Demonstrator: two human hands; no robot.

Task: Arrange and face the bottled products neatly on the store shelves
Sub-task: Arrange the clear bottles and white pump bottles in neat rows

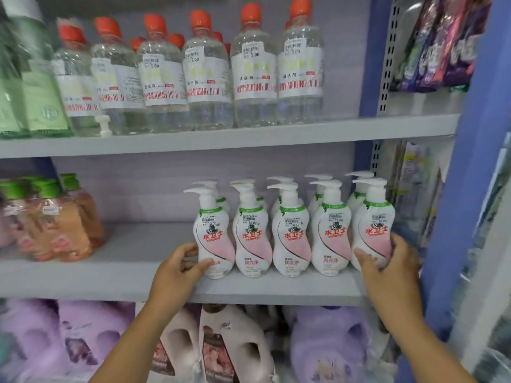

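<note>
Upright white pump bottles with pink-and-red labels (pixel 293 230) face forward, spouts pointing left (rear rows mostly hidden); left hand (pixel 179 268) grips the leftmost, right hand (pixel 387 265) the rightmost.

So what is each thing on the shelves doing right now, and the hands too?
White pump bottles with pink labels: upright, front row of five, labels facing out.
Left hand: grips the leftmost pump bottle.
Right hand: grips the rightmost pump bottle.
Clear bottles with orange caps: upright, capped, on the top shelf.
Peach bottles with green caps: upright, capped.
Purple jugs: on the bottom shelf.
</note>
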